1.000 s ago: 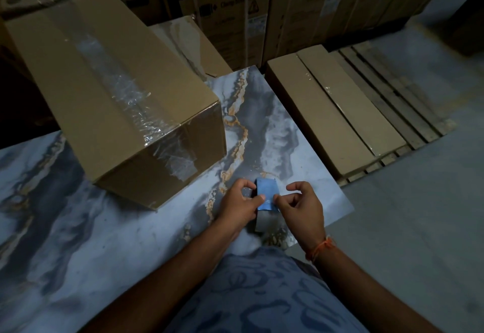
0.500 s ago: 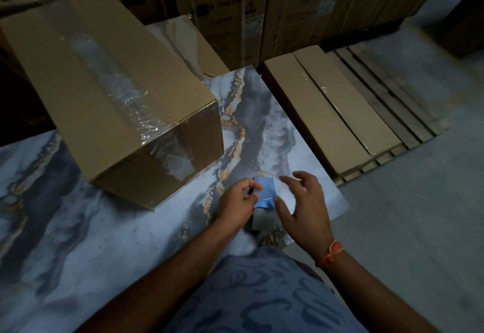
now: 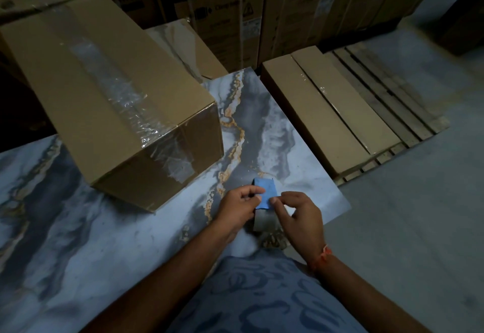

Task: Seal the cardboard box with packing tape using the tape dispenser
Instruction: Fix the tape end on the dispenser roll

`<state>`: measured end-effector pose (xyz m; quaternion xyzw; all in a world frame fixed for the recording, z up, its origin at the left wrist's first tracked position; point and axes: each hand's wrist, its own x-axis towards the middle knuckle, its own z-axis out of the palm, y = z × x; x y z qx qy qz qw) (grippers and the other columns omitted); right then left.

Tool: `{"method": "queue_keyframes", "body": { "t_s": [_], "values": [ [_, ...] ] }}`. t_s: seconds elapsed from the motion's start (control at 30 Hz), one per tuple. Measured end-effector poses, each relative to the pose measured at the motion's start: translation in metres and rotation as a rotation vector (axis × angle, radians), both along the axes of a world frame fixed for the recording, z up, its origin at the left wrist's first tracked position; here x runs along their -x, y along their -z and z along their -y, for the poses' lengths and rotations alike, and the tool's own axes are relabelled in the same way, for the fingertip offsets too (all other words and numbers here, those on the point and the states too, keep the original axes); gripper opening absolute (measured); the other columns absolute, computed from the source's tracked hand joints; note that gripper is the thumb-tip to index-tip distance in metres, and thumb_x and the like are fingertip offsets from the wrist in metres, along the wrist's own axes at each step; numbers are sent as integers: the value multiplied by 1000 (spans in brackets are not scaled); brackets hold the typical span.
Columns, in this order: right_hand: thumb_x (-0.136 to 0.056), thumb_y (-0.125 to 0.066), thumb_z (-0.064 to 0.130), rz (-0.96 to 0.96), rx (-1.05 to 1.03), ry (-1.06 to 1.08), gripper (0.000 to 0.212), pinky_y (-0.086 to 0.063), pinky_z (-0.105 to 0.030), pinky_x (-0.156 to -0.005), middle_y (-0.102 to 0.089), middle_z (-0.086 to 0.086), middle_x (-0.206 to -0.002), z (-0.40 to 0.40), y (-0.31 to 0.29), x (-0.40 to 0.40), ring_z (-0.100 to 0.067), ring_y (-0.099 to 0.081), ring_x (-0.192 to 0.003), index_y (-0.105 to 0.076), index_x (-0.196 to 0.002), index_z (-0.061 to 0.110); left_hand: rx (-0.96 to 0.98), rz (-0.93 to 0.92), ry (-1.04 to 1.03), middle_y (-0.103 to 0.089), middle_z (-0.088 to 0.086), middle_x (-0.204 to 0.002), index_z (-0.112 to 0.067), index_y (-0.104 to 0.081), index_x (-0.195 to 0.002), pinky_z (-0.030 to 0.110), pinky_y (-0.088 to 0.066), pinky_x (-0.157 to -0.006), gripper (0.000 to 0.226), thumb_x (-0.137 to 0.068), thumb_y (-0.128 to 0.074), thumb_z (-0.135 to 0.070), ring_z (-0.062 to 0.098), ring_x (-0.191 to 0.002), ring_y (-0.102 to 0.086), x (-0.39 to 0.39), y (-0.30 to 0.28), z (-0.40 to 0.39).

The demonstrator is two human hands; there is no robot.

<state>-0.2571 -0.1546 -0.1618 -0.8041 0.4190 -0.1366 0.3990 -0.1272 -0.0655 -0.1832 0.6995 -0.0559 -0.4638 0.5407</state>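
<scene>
A closed cardboard box lies on the marbled table at the left, with a wrinkled strip of clear tape along its top seam and down its near end. Near the table's right front corner, the blue tape dispenser stands with a roll of clear tape below its blue part. My left hand grips the dispenser from the left. My right hand pinches its right edge with thumb and forefinger. The dispenser's lower part is hidden between both hands.
Flat cardboard packs lie on a wooden pallet on the floor at the right. Tall washing-machine cartons stand along the back. Another taped box sits behind the table. The table edge runs just right of my hands.
My right hand opened and lifted off half a second ago, then came back to pinch the dispenser's right edge. My left hand has kept its hold. The box has not moved.
</scene>
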Motion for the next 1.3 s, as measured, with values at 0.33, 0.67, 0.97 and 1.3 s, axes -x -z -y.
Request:
{"method": "queue_keyframes", "body": {
  "t_s": [0.33, 0.67, 0.97, 1.3],
  "values": [
    [-86, -73, 10, 223, -647, 258, 5, -41, -23, -51, -70, -1, -66, -1, 7, -13, -10, -52, -52, -75, -83, 9, 53, -123, -57, -73, 7, -96, -10, -72, -117, 29, -55, -77, 23, -98, -62, -3, 20, -90, -68, 0, -2, 0],
    [-84, -73, 4, 249, -874, 331, 11, -44, -25, -52, -68, -17, -73, 7, 11, -14, -23, -54, -56, -78, -91, 9, 58, -144, -64, -75, 11, -101, -12, -73, -115, 28, -57, -79, 22, -97, -64, -3, 20, -90, -70, 1, 1, -1],
    [-84, -71, 2, 310, -842, 284, 13, -48, -26, -53, -71, -20, -78, 5, 12, -10, -25, -59, -64, -78, -94, 7, 86, -120, -54, -75, 13, -95, -7, -71, -118, 22, -59, -68, 25, -96, -64, 2, 18, -83, -72, 3, -2, -4],
    [-85, -70, -1, 371, -870, 263, 15, -50, -46, -78, -74, -33, -91, 2, 19, -8, -34, -62, -80, -79, -90, 11, 133, -67, -60, -75, 23, -107, -5, -69, -122, 24, -62, -75, 31, -94, -63, 6, 22, -88, -73, 6, -2, -11]
  ]
}}
